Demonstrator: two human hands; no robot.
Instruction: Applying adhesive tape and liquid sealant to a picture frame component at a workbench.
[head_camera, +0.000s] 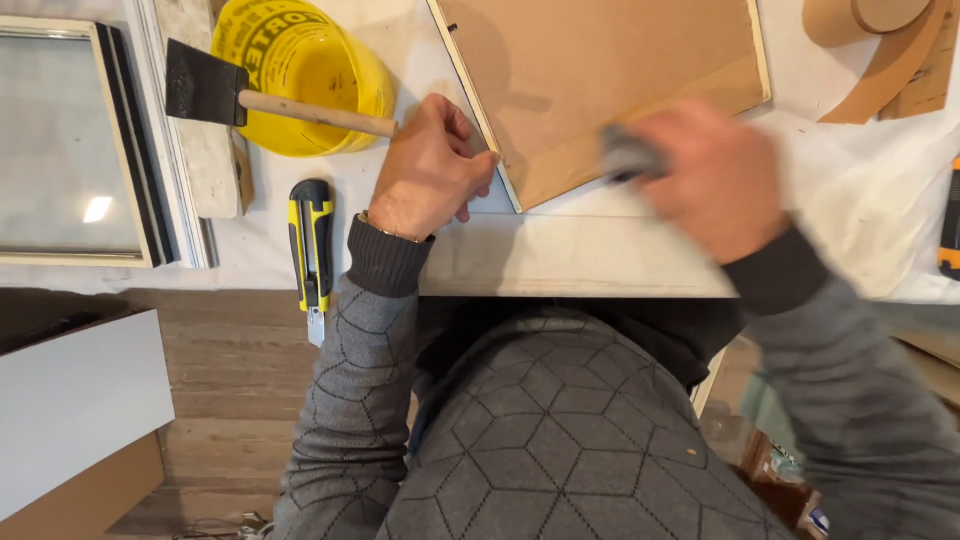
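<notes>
A picture frame (610, 70) lies face down on the white table, its brown backing board up and a pale wooden edge around it. My left hand (430, 165) presses down on the frame's near left corner, fingers curled against the edge. My right hand (710, 175) is blurred with motion at the frame's near edge and grips a small grey tool (628, 157) whose kind I cannot make out.
A yellow bucket (305, 70) stands at the back left with a black foam brush (250, 95) laid across it. A yellow and black utility knife (312, 250) lies near the table's front edge. A glazed frame (70, 140) sits far left; brown paper tape rolls (880, 30) far right.
</notes>
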